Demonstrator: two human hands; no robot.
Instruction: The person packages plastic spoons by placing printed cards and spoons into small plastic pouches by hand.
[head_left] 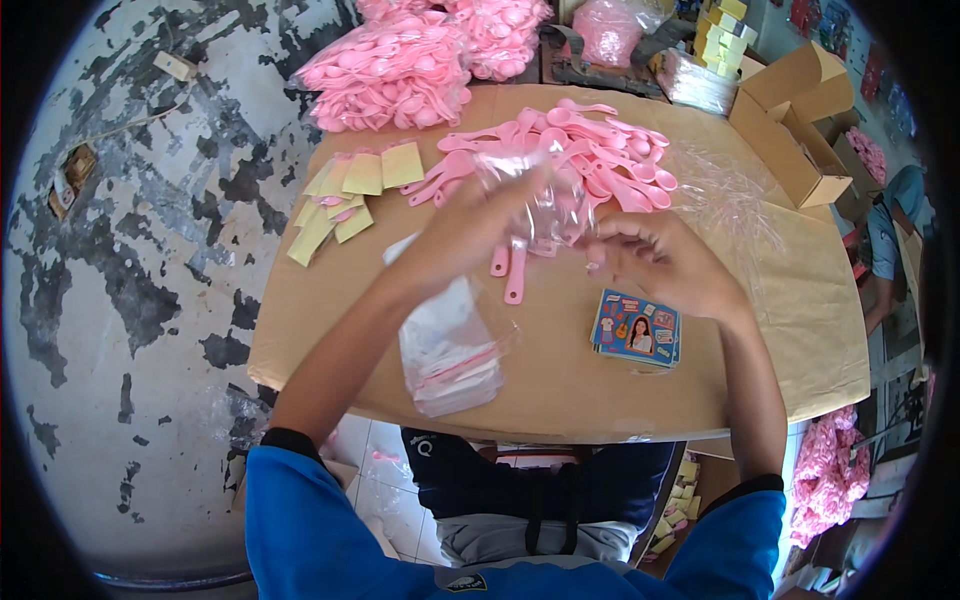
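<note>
My left hand (488, 215), smeared by motion, grips a clear plastic bag (565, 208) above the middle of the table. My right hand (665, 258) is just right of the bag with its fingers curled; whether anything is pinched in them is hard to make out. Behind both hands spreads a loose heap of pink plastic spoons (628, 185). Two pink handles (515, 275) poke out below the bag. Under my right hand lies a stack of blue printed cards (637, 328). A pile of clear resealable bags (450, 350) rests below my left forearm.
Several small packets with yellowish cards (362, 175) lie at the left of the brown-covered table (560, 400). Big bags of pink spoons (385, 75) stand at the back left. An open cardboard box (795, 130) sits back right, near crumpled clear film (725, 190). Another person (885, 235) is at far right.
</note>
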